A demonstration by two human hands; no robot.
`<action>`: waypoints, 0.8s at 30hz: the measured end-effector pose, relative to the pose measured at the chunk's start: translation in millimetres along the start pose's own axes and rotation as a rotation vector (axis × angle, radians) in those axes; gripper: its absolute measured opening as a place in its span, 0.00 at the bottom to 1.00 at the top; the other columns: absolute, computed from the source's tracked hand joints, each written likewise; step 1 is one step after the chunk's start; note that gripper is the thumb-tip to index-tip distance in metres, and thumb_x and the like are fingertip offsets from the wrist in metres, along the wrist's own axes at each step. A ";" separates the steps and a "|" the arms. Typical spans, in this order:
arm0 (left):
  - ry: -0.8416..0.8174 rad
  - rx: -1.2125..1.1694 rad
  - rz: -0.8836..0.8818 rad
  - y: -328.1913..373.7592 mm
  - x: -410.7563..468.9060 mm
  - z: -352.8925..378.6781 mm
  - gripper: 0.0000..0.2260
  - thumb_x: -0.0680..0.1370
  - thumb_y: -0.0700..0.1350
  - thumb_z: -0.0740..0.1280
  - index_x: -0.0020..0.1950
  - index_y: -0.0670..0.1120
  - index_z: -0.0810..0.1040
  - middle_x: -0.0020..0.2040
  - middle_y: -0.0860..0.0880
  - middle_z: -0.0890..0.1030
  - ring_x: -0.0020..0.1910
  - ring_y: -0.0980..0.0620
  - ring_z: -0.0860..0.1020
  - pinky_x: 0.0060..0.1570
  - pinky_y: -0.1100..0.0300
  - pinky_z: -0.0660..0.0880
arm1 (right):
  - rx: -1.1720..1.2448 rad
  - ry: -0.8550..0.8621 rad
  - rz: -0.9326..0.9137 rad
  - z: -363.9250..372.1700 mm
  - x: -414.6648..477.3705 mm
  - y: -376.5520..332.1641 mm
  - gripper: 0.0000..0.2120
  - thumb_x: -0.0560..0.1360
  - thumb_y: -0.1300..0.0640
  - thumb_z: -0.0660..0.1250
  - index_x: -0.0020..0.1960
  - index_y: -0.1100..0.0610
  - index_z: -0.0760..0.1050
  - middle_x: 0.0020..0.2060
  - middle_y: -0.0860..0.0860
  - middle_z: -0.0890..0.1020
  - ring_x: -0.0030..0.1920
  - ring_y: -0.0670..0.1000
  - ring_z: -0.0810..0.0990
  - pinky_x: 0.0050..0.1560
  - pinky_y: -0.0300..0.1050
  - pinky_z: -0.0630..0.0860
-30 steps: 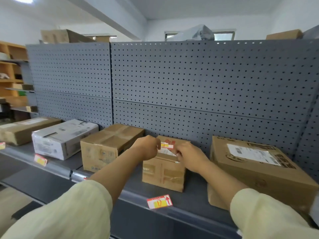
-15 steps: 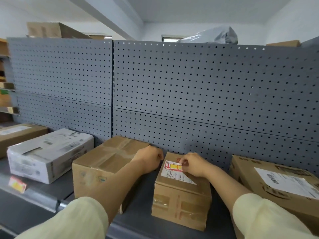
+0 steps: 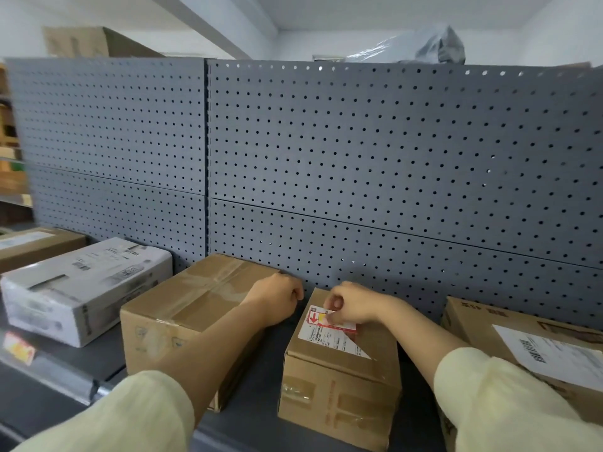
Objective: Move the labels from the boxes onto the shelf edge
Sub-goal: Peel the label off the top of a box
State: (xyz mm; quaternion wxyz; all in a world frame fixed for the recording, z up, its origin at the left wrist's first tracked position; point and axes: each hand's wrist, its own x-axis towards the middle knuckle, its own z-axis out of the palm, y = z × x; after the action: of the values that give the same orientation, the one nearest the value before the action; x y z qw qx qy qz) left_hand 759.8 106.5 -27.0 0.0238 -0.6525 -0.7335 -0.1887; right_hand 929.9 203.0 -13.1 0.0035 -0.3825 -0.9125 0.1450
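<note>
The red-and-yellow paper label (image 3: 315,318) lay across the far top of the small brown cardboard box (image 3: 339,370), long axis left to right, pinched near its middle by the fingers (image 3: 336,303) of the right hand (image 3: 355,305); the left hand (image 3: 277,300) sat curled at the box's far left corner, its grip not discernible.

On shelf (image 3: 270,363), before back panel (image 3: 391,158): taped box (image 3: 182,308) left, small box (image 3: 342,386) just right of it, large box (image 3: 489,324) further right. Label (image 3: 318,318) on small box top. Second label (image 3: 18,349) on shelf front edge, far left.
</note>
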 end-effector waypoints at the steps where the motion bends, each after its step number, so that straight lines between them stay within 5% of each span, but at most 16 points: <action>1: 0.001 -0.006 -0.007 0.1 1.1 -0.1 0.13 0.80 0.42 0.59 0.56 0.51 0.81 0.57 0.49 0.82 0.54 0.47 0.79 0.51 0.56 0.76 | 0.002 -0.016 0.007 -0.1 1.1 -1.4 0.18 0.71 0.45 0.73 0.57 0.51 0.77 0.52 0.48 0.74 0.54 0.51 0.76 0.55 0.46 0.75; 13: 0.031 -0.017 0.007 0.5 3.0 -1.1 0.13 0.80 0.42 0.59 0.56 0.50 0.81 0.56 0.50 0.82 0.53 0.48 0.80 0.51 0.57 0.76 | 0.114 -0.132 0.075 -5.0 14.2 -10.4 0.11 0.70 0.52 0.75 0.44 0.50 0.73 0.50 0.51 0.81 0.51 0.53 0.82 0.54 0.52 0.80; 20: 0.037 -0.005 0.003 -1.6 1.1 -6.0 0.13 0.80 0.41 0.58 0.57 0.50 0.81 0.56 0.50 0.83 0.52 0.49 0.80 0.52 0.55 0.78 | 0.339 -0.015 0.044 -10.6 0.8 -1.4 0.26 0.73 0.63 0.71 0.65 0.47 0.65 0.55 0.54 0.78 0.51 0.53 0.82 0.53 0.52 0.80; 24: 0.048 -0.015 0.018 6.3 0.8 -4.8 0.12 0.80 0.41 0.58 0.55 0.49 0.81 0.56 0.50 0.82 0.52 0.48 0.80 0.52 0.55 0.77 | 0.429 0.132 0.046 -12.9 -10.8 7.7 0.24 0.74 0.65 0.68 0.66 0.48 0.69 0.59 0.54 0.77 0.56 0.54 0.80 0.54 0.51 0.80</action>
State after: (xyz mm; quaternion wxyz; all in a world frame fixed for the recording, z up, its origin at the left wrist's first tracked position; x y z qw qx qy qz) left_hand 764.8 106.3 -20.8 0.0382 -0.6545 -0.7254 -0.2097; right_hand 944.4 204.0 -1.7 0.1409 -0.4025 -0.8496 0.3103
